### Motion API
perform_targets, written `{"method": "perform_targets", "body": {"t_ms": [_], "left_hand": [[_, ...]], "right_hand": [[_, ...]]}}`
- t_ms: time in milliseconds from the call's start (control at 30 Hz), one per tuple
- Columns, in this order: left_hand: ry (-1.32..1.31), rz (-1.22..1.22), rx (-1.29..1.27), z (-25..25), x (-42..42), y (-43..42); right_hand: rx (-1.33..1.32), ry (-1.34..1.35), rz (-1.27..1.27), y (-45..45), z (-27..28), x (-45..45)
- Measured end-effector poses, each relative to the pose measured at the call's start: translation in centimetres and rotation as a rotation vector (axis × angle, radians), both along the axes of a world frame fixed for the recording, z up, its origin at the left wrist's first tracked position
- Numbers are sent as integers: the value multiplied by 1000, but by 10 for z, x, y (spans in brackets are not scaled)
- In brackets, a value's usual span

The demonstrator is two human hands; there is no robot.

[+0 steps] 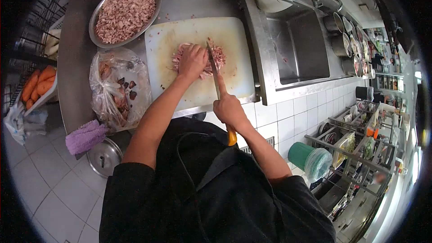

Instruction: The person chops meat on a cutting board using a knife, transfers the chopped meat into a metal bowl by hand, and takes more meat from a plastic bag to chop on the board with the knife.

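Note:
On the white cutting board (pixel 162 81) lies a small heap of chopped pinkish meat (pixel 218 56). My left hand (pixel 193 61) presses down on the meat, its fingers bent and close together. My right hand (pixel 228 110) is wrapped round the yellow handle of a long knife (pixel 213 60), with the index finger stretched along the blade. The blade points away from me and rests at the meat, just right of my left fingers. Back left of the board stands a metal bowl (pixel 155 15) full of diced meat.
Left of the board lies a clear plastic bag (pixel 105 69) with dark pieces inside. A purple cloth (pixel 85 137) hangs at the counter's front left corner. To the right is a steel sink (pixel 299 49). A green bin (pixel 302 155) stands on the floor, right.

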State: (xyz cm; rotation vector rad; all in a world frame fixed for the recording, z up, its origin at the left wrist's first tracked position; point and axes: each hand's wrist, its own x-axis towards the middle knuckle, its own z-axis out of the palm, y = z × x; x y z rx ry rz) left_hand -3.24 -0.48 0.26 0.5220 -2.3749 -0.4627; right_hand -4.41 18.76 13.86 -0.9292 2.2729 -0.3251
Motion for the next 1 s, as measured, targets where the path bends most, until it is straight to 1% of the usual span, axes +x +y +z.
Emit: {"method": "perform_targets", "body": {"t_ms": [100,200,300,367,433,500,533,567,600,633,667,767,867,1000], "left_hand": [[-29,0,12,0,-3,-2],[-47,1,21,2,-2,-1],[-60,-3,41,1,4,2],[-55,7,22,-1,-1,-1],[-49,-32,52,0,0,-5],[-47,-53,65,0,5,-6],[-38,-50,56,5,5,-9],[-30,-46,49,10,5,-12],[12,-24,16,15,3,-18],[53,-2,-15,21,1,-24],[94,24,-46,23,-1,-27],[-80,63,64,7,-1,-32],[-63,4,114,1,3,-26],[-110,16,135,8,7,-12]], "right_hand": [[-44,-17,-41,-1,-30,1],[-31,73,-12,-17,-65,-11],[-152,86,-18,-40,-74,-33],[-152,63,-4,-49,-72,-48],[-164,62,45,-49,-66,-58],[-141,124,94,-42,-59,-66],[-129,158,122,-43,-45,-67],[-88,42,66,-40,-30,-67],[-46,-74,9,-41,6,-58],[-3,-190,-46,-38,25,-51],[-1,-172,-40,-33,25,-48],[12,-140,-23,-26,25,-42],[42,-174,-43,-18,32,-35],[62,-251,-75,-8,55,-23]]}}
